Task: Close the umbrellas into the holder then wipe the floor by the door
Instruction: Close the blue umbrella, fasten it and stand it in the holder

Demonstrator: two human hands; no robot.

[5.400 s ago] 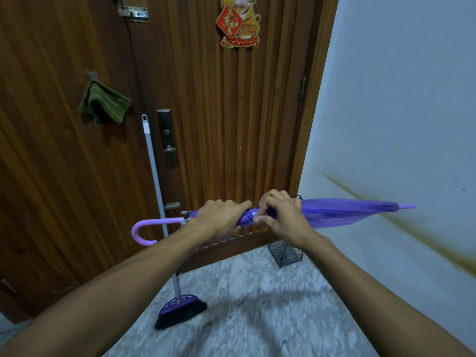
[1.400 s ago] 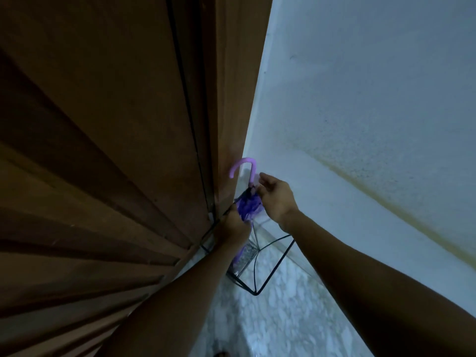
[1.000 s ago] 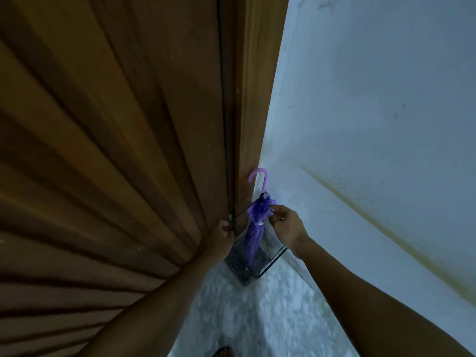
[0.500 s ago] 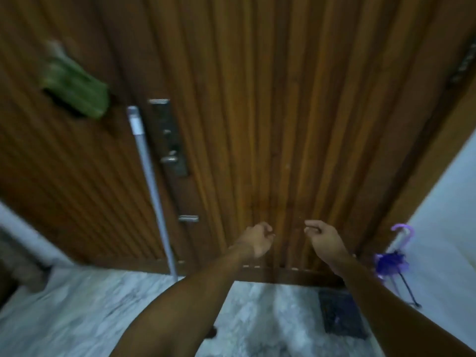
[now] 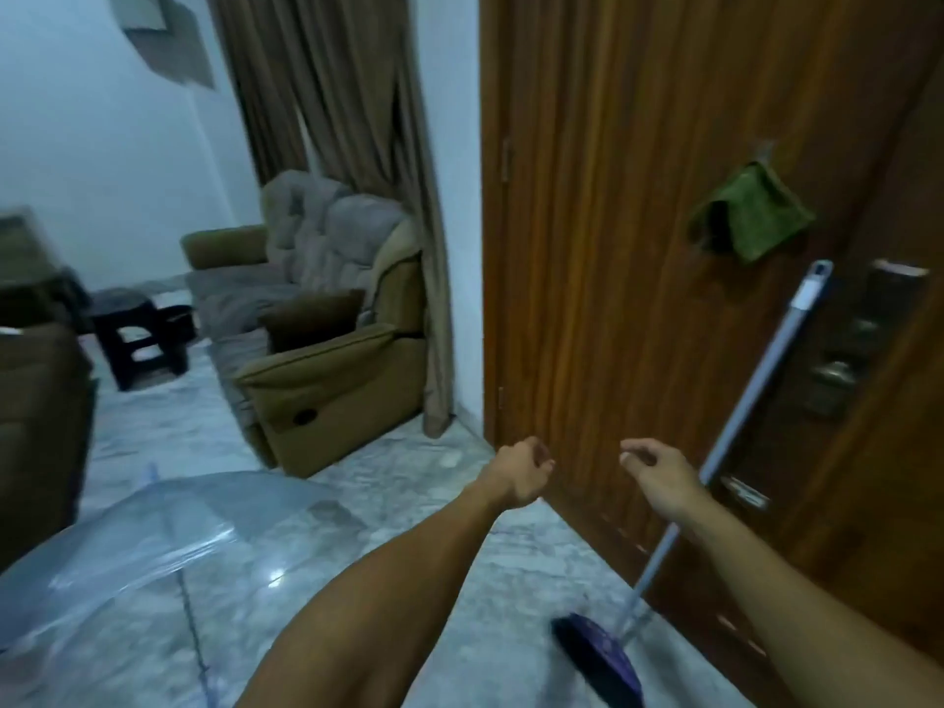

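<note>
An open clear umbrella [image 5: 138, 549] lies on the marble floor [image 5: 408, 508] at the lower left, its canopy spread wide. My left hand [image 5: 523, 470] hangs in mid-air before the wooden door [image 5: 638, 247], fingers loosely curled around nothing. My right hand [image 5: 659, 475] floats beside it, relaxed and empty too. A green cloth [image 5: 748, 217] hangs on a hook on the door. A broom [image 5: 735, 436] with a grey handle and purple head leans against the door at right. The purple umbrella and its holder are out of view.
A brown recliner armchair [image 5: 327, 350] stands by the curtain [image 5: 347, 145] left of the door. A dark stool [image 5: 135, 329] sits further back on the left. The door lock plate [image 5: 848, 350] is at right.
My view has swung left from the door corner into the room. The purple umbrella in its holder left the frame; the clear open umbrella and armchair came in. Both hands stay empty.
</note>
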